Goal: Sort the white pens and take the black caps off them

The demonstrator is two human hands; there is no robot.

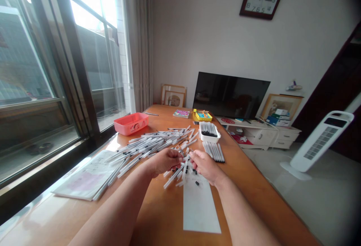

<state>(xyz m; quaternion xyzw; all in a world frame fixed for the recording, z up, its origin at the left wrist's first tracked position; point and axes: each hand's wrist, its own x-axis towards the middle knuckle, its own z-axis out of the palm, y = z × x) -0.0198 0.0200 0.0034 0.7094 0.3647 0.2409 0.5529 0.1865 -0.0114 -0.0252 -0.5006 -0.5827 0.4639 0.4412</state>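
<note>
My left hand (pixel 167 161) is closed in a pinch above the table, with small slender pieces near its fingertips that are too fine to name. Facing it closely, my right hand (pixel 205 164) also pinches, and what sits between its fingers is too small to make out. Under and around both hands lie loose clear pen barrels (pixel 172 178). A white paper strip (pixel 200 210) extends below the right hand, with small black caps (pixel 197 183) on it. Left of the hands spreads a large heap of white pens (pixel 153 141). Several pens (pixel 214 152) lie in a neat row beyond the right hand.
A white container (pixel 211 139) holds pens behind the row. A red plastic basket (pixel 131 125) stands at the back left, near the window. Papers (pixel 81 180) lie at left. Farther back are a yellow box (pixel 203 116) and a colourful booklet (pixel 181 113) on the wooden table (pixel 158 216).
</note>
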